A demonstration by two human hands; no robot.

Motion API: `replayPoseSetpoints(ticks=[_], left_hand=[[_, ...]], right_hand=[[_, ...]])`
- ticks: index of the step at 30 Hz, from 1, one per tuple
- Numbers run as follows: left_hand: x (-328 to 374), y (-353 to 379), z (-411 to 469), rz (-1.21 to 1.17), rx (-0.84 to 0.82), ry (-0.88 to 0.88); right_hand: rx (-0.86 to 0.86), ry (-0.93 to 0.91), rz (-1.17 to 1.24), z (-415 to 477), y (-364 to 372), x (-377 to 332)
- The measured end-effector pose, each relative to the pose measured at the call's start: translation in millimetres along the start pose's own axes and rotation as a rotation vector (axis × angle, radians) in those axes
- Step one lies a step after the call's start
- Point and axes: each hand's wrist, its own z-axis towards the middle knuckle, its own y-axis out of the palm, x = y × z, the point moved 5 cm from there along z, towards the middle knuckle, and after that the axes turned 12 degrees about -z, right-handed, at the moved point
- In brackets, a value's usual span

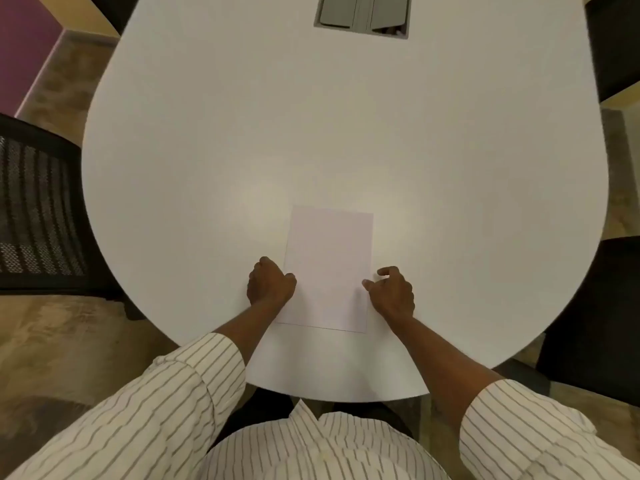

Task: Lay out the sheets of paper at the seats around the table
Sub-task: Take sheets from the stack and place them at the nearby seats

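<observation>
White sheets of paper point(329, 265) lie flat on the white table point(242, 150), close to its near edge; I cannot tell whether it is one sheet or a thin stack. My left hand point(270, 284) rests at the paper's left edge with fingers curled, the thumb and fingertips touching the edge. At the right edge my right hand point(393, 292) has its fingers bent and apart, the thumb tip touching the paper. Neither hand lifts the paper.
A black mesh chair point(38, 209) stands at the table's left side. Another dark chair point(595, 317) is at the right, and a third point(616, 43) at the far right. A grey cable hatch point(362, 13) sits in the table's middle, far from me.
</observation>
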Motion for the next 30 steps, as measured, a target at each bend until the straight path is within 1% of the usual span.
replayPoseSetpoints(ticks=[3, 8, 16, 19, 24, 30], left_hand=[[-3.3, 0.1, 1.7, -0.015, 0.016, -0.045], [-3.7, 3.5, -0.4, -0.044, 0.027, -0.104], [-15.3, 11.0, 6.0, -0.163, 0.044, -0.201], [-17.5, 10.0, 4.7, -0.17, 0.089, -0.172], [-21.3, 9.0, 1.7, -0.201, 0.054, -0.14], [-23.1, 7.1, -3.8, -0.177, 0.061, -0.098]], right_hand=[[0.019, 0.023, 0.01, 2.1, 1.1, -0.8], [0.026, 0.04, -0.042, -0.5, 10.6, 0.2], [0.044, 0.174, 0.098, -1.1, 24.7, 6.0], [0.047, 0.202, 0.189, 1.4, 28.5, 14.1], [0.062, 0.196, 0.352, 2.6, 30.0, 23.4], [0.111, 0.146, 0.364, 1.2, 27.5, 26.2]])
